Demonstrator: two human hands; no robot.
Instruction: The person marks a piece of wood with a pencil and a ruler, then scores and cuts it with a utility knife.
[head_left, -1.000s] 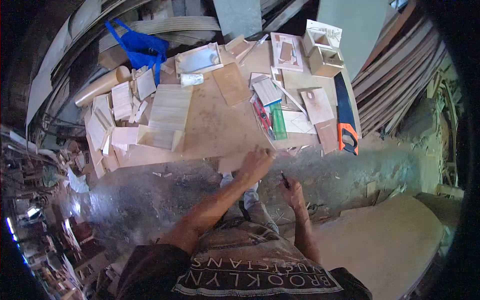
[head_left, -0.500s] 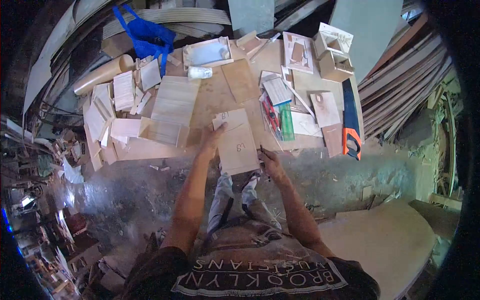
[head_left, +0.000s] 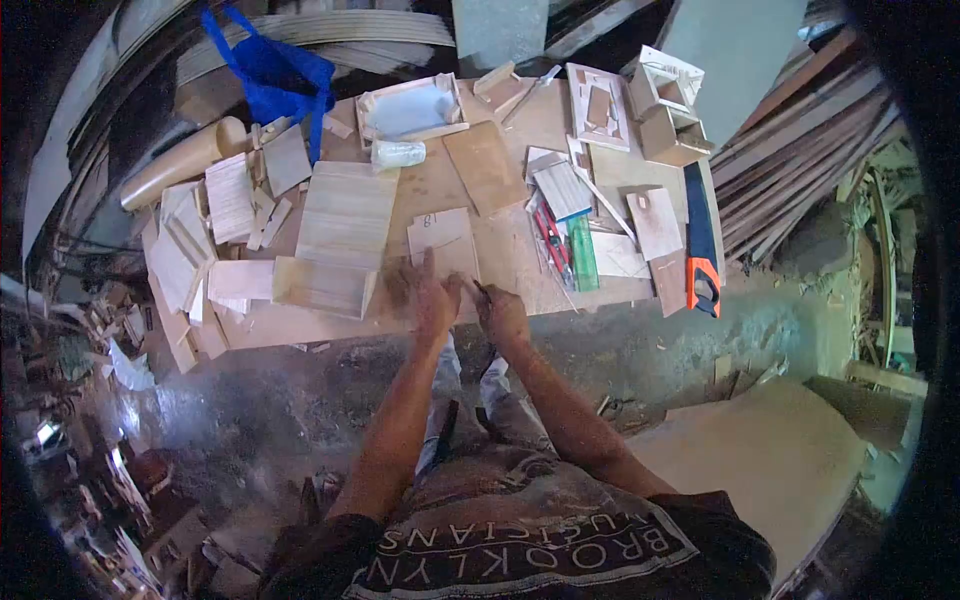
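Note:
A light wooden board [head_left: 455,249] lies flat near the middle of the table's front edge, with a handwritten number and a thin line on it. My left hand [head_left: 434,303] rests at the board's near edge, one finger stretched out onto its surface and the others spread to the side; it grips nothing that I can see. Close beside it, my right hand [head_left: 504,318] is closed around a thin dark pencil [head_left: 481,290], its tip toward the board's near right corner.
The wooden table [head_left: 510,255] carries an open box [head_left: 326,287], a white roll [head_left: 398,154], a green plastic piece [head_left: 582,255] and several wood offcuts. An orange-handled saw [head_left: 704,285] lies at the right edge. A blue bag [head_left: 280,85] sits at the back left.
The larger marked board that my left hand held up no longer shows; a smaller marked board lies on the table. Both hands have come together, my right hand moving left with the pencil.

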